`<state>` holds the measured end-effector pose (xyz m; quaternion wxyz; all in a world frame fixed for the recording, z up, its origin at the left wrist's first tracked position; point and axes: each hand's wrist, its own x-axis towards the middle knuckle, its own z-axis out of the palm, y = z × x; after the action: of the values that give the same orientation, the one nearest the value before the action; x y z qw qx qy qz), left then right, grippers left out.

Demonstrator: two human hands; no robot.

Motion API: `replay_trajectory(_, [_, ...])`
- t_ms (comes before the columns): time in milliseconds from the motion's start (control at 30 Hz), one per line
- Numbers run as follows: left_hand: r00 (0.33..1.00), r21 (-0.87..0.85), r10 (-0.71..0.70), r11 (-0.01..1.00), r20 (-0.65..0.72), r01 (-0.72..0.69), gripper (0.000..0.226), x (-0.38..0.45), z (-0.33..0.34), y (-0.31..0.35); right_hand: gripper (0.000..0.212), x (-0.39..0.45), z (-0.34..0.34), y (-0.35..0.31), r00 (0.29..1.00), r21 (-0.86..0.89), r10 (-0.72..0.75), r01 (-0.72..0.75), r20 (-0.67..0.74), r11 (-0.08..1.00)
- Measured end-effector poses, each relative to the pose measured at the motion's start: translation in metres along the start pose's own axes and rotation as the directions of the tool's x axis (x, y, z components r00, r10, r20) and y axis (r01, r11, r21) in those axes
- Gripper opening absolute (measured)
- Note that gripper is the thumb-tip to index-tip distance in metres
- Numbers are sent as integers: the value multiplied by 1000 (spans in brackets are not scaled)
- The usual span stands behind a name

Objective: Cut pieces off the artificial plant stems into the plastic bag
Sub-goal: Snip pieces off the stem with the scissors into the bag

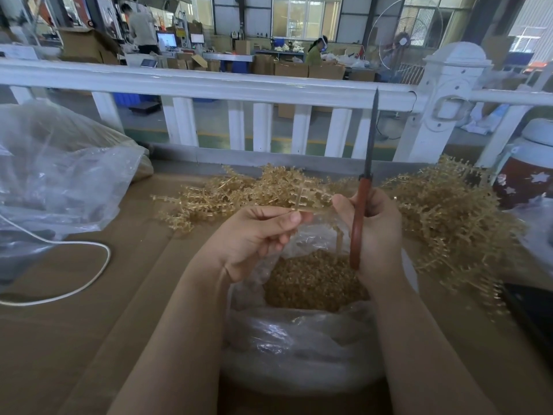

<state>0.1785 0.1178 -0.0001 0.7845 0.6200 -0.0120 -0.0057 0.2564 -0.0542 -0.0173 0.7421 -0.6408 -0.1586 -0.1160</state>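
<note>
My left hand [257, 235] pinches a thin tan plastic stem [299, 202] between thumb and fingers, above the open plastic bag [299, 348]. My right hand [378, 232] grips red-handled scissors [360, 217]; their dark blades are closed and point straight up. The bag holds a heap of small tan cut pieces [314, 283]. A short tan piece [339, 241] hangs over the bag mouth, between my hands. A pile of tan artificial plant stems [443, 217] lies on the table behind and to the right of my hands.
A large clear plastic bag [59, 175] stands at the left. A white cord [89, 283] loops over the brown table [89, 339]. A white railing [209, 85] runs behind. A red-and-white jar [526, 175] stands at the right, a dark object [529, 313] below it.
</note>
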Motion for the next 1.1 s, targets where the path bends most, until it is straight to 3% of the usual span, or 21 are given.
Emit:
replay_trajectory(267, [985,-259,56,961,-162,-97,28,5,3,0,50,-4,2,4,995,-257,-91,76,-48,963])
replay_trajectory(367, [977,-294,34,951,-212,-97,27,6,6,0,46,-4,3,7,994,-298,-103,89,-33,951])
replay_trajectory(500, [959,-245,-5,967,-284,-68,24,8,11,-2,23,-7,7,5,982,-258,-181,162,-52,952])
replay_trajectory(567, [946,-262,-29,963,-324,-60,16,9,12,-3,23,-8,6,3,967,-243,-243,219,-74,945])
replay_trajectory(700, [945,-350,-66,935,-320,-54,27,11,9,-3,26,-9,6,-2,948,-221,-287,253,-135,942])
replay_trajectory(800, [942,-389,-74,919,-328,-63,21,11,9,-2,22,-9,7,-7,969,-145,-229,215,-91,966])
replay_trajectory(900, [937,-313,-34,946,-349,-82,10,12,14,-4,18,-9,8,-10,994,-112,-100,104,47,988])
replay_trajectory(1100, [915,-111,62,987,-398,-115,10,14,28,-10,19,-13,16,-9,969,-225,60,-4,241,974])
